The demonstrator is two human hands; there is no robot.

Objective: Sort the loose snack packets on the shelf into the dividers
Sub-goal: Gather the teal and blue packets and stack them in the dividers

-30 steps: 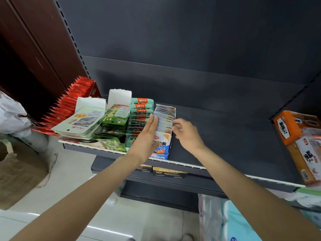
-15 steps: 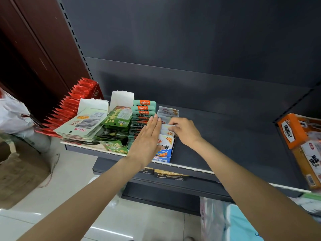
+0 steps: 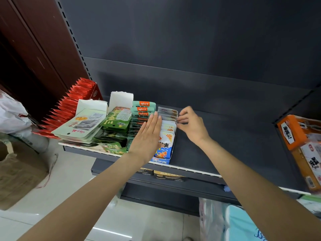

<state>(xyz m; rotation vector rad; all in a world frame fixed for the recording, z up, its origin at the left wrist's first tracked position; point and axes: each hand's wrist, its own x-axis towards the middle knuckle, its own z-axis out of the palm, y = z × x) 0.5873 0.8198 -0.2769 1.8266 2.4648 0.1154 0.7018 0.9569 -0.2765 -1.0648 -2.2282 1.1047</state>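
Observation:
A row of white-and-blue snack packets [image 3: 167, 134] stands in a blue display box [image 3: 161, 160] at the shelf's front. My left hand [image 3: 148, 136] lies flat with straight fingers against the left side of that row. My right hand [image 3: 191, 125] is at the row's right side, its fingertips touching the edges of the rear packets. Left of them stand teal packets [image 3: 143, 106], green packets [image 3: 118, 119] and pale green flat packets [image 3: 81, 125], each in its own row.
Red packets [image 3: 76, 98] fill a box at the far left. The dark shelf [image 3: 234, 145] runs right to orange boxes [image 3: 295, 133] at its edge. A cardboard box [image 3: 19, 171] sits on the floor at left; wrapped goods [image 3: 234, 221] lie below right.
Both hands have slid back along the white-and-blue row, from its front toward the rear packets. The left hand stays flat on the left side.

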